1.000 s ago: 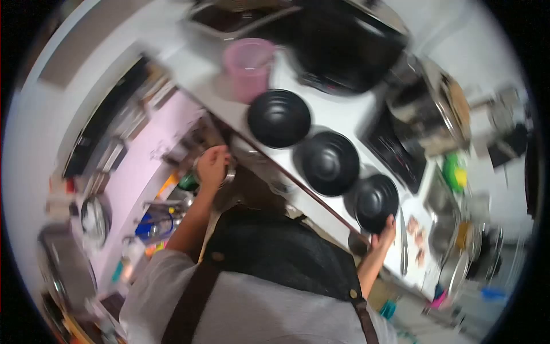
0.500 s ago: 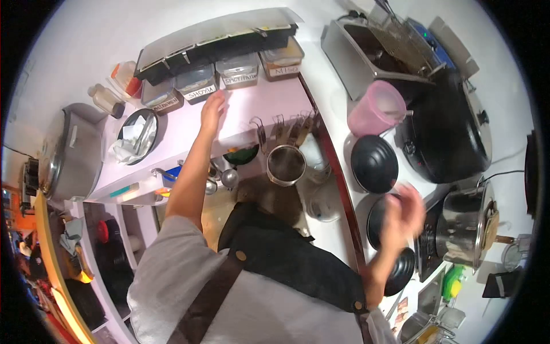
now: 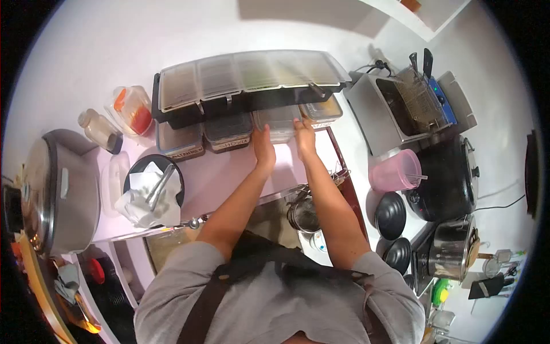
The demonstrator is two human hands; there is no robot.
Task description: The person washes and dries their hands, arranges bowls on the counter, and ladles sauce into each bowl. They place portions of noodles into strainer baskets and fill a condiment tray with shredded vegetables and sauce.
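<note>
A clear lidded plastic food container (image 3: pixel 279 121) stands in a row at the back of the pale pink counter (image 3: pixel 229 175). My left hand (image 3: pixel 264 150) is closed on its left side, and my right hand (image 3: pixel 305 139) grips the right side. My palms hide most of its front label. To the left sits a similar container marked SHOYU (image 3: pixel 228 133), with another labelled container (image 3: pixel 180 140) beyond it. The miso container (image 3: pixel 322 112) is just right of my right hand. Above the row, a long black condiment box (image 3: pixel 246 86) with clear lids overhangs the containers.
At left, a black bowl (image 3: pixel 179 192) holds crumpled paper and tongs, near a large metal pot (image 3: pixel 74 200). On the right are a pink pitcher (image 3: pixel 392 172), a deep fryer (image 3: pixel 378 109), a black cooker (image 3: pixel 450 178) and black plates (image 3: pixel 391 215). Strainers hang at the counter's front edge.
My right hand has moved from above the black plates at right to the container. My left hand has shifted right to the same container. The view has tilted up towards the back wall.
</note>
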